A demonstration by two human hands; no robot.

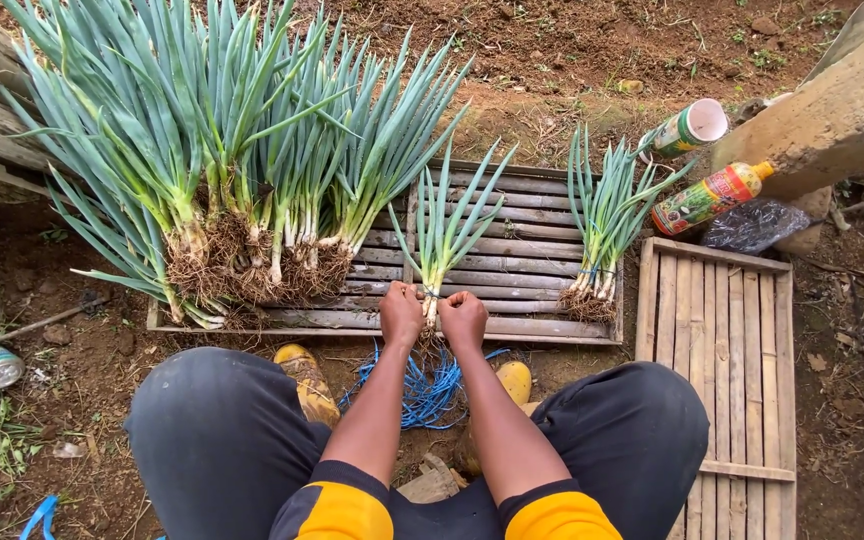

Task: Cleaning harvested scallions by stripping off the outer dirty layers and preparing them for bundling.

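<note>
Now, the biggest thing before you is the heap of green onions (232,150), roots matted with soil, lying across the left half of the slatted wooden rack (542,215). Beside the rack on your right sits a smaller bamboo panel (727,350) on the bare earth. Farther right on the rack rests a small onion bundle (602,220), well apart from your hands. At the rack's near edge stands the onion bunch (447,225) you are working on, leaves fanned away from you. Your left hand (401,313) and right hand (464,318) sit side by side, knuckles nearly touching, fingers curled tight around the base of that bunch just above its roots. Below your wrists lies a tangle of blue string (427,390), between your yellow boots.
</note>
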